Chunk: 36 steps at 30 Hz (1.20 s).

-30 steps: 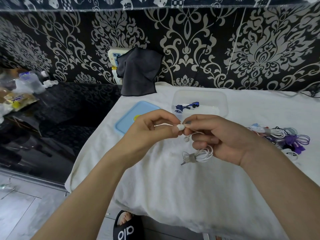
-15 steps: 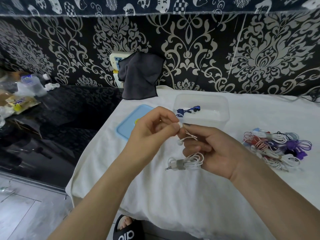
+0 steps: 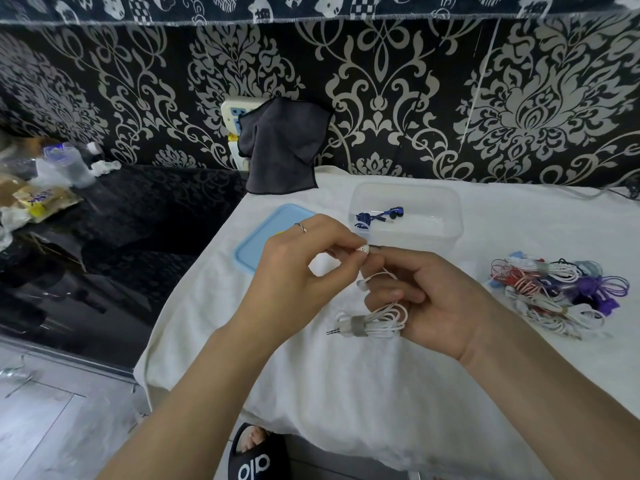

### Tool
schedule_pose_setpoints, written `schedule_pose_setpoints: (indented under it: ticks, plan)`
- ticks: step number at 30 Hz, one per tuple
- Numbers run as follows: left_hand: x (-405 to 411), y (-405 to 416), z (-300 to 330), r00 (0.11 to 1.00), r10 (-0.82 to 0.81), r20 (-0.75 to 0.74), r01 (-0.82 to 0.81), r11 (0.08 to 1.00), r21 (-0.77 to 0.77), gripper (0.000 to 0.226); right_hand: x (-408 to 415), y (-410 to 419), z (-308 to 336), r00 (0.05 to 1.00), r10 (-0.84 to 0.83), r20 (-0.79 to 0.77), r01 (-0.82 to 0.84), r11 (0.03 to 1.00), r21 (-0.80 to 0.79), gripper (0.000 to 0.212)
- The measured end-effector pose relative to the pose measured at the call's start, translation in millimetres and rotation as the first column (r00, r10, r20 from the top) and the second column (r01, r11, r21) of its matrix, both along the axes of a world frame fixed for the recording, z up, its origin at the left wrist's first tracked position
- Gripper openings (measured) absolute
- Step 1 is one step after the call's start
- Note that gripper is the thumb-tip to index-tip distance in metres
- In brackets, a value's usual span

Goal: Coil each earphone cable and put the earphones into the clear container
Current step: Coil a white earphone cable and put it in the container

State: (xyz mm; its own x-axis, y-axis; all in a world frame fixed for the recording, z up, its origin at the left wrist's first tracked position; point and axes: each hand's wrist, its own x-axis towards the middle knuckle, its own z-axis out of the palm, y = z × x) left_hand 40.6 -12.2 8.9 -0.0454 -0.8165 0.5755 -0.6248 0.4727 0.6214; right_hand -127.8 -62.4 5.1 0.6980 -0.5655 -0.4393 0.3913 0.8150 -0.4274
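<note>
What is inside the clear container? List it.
One blue earphone set lies in the container, near its left wall. The hands hide the front edge, so anything lying there cannot be seen.

You faced black damask wallpaper (image 3: 398,81) at twelve o'clock; a white-covered desk (image 3: 346,393) below, grey floor (image 3: 45,427) at eight o'clock.

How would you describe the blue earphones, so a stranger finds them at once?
Look at the white cloth, then the clear container near the wall. The blue earphones lie inside it alone; every other set lies outside, in the hands or in the pile on the right.
</note>
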Motion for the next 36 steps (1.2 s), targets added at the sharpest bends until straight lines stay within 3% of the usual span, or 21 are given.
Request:
schedule_pose_setpoints:
  ticks: [4,11,13,16,25,32,36]
  plan:
    - [-1.1,0.7,2.2,0.999,0.015,0.035,-0.015,1.0,0.009,0.006,1.3,2.5,0.0,1.0,-0.004,-0.023,0.003,1.0,-0.017,0.024]
    - [-6.9,7.1,9.3,0.996,-0.013,-0.089,0.021,0.996,0.09,0.021,0.8,6.4,9.4,0.999,-0.027,-0.02,0.025,0.998,-0.058,0.008]
    - [-6.5,6.9,9.0,0.991,-0.018,-0.133,0.035,0.991,0.132,0.016,0.7,6.3,9.5,0.999,-0.022,-0.028,0.02,0.999,-0.048,0.003]
    - [-5.4,5.7,8.3,0.98,-0.013,-0.2,0.056,0.976,0.21,0.005,0.1,5.1,7.7,0.997,-0.033,-0.063,0.029,0.997,-0.065,0.011]
    - [-3.6,2.0,10.2,0.863,0.041,-0.503,0.193,0.894,0.404,0.005,4.3,8.8,5.3,0.988,-0.084,-0.129,0.057,0.977,-0.203,0.01]
    - [-7.7,1.9,7.7,0.86,0.035,-0.509,0.184,0.909,0.373,0.011,5.0,10.4,6.1,0.994,-0.099,-0.053,0.093,0.99,-0.106,0.014]
    - [-5.3,0.5,7.9,0.852,0.06,-0.52,0.166,0.911,0.377,0.014,4.8,11.0,10.3,0.997,-0.082,0.007,0.083,0.996,-0.04,0.005]
